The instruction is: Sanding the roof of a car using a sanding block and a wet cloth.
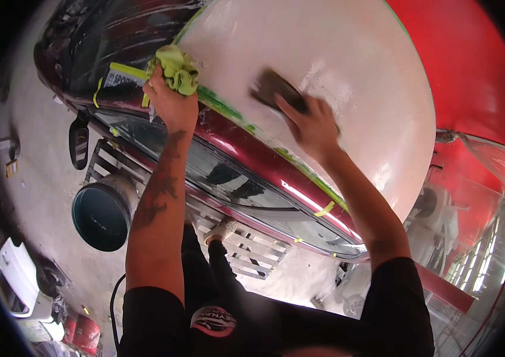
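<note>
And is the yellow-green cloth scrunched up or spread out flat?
Scrunched up: the yellow-green cloth is a crumpled bundle in the left hand, with its folds bunched together.

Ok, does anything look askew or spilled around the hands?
One small oddity: a short yellow-green tape strip lies crosswise to the long tape line edging the pale panel. Shiny patches near the right hand may be wetness or glare; no clear spill.

A yellow-green cloth [177,68] is gripped by the left hand [172,107] at eleven o'clock; near twelve, a dark block [280,90] is held by the right hand [315,128].
</note>
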A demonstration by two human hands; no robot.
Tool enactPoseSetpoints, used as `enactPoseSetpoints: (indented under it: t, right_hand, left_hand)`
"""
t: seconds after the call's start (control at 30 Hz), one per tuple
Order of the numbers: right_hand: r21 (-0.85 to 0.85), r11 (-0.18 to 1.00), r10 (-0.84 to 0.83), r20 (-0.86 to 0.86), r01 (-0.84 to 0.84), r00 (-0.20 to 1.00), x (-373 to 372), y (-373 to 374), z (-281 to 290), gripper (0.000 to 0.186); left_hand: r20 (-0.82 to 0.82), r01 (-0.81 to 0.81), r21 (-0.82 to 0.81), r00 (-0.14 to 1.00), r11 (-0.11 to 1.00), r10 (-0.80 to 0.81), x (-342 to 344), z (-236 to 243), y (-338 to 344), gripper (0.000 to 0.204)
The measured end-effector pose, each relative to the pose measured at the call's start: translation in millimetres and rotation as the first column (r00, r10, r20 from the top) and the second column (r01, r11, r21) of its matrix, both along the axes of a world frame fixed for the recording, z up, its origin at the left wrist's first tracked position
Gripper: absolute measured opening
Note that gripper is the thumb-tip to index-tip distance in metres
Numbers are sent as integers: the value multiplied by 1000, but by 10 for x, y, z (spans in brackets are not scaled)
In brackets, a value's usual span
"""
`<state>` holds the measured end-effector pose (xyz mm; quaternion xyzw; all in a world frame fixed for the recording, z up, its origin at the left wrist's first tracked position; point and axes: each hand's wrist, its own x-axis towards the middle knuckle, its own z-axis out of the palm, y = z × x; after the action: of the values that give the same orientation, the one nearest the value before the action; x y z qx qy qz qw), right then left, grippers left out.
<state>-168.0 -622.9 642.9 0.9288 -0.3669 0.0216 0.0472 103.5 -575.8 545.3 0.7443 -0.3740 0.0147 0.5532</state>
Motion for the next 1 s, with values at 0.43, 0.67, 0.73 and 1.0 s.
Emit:
enactPoseSetpoints:
  t: [0.43,0.67,0.73,1.0]
  right_hand:
    - [85,994,74,-67,-68,995,-874,377,118,50]
    - [-19,991,131,13,-131,991,1005,-303,-82,49]
    - [-5,988,152,51,-152,987,860,-203,-101,49]
    - [21,983,181,-39,-180,983,108,84,-7,54]
  left_hand:
    - [7,-84,147,996,986,84,-124,17,-73,70]
    - [-59,-80,95,995,992,85,-117,-44,-90,70]
    - [-61,-74,89,995,993,80,-75,-80,-13,72]
    - [-77,-87,59,993,995,91,-58,-71,38,69]
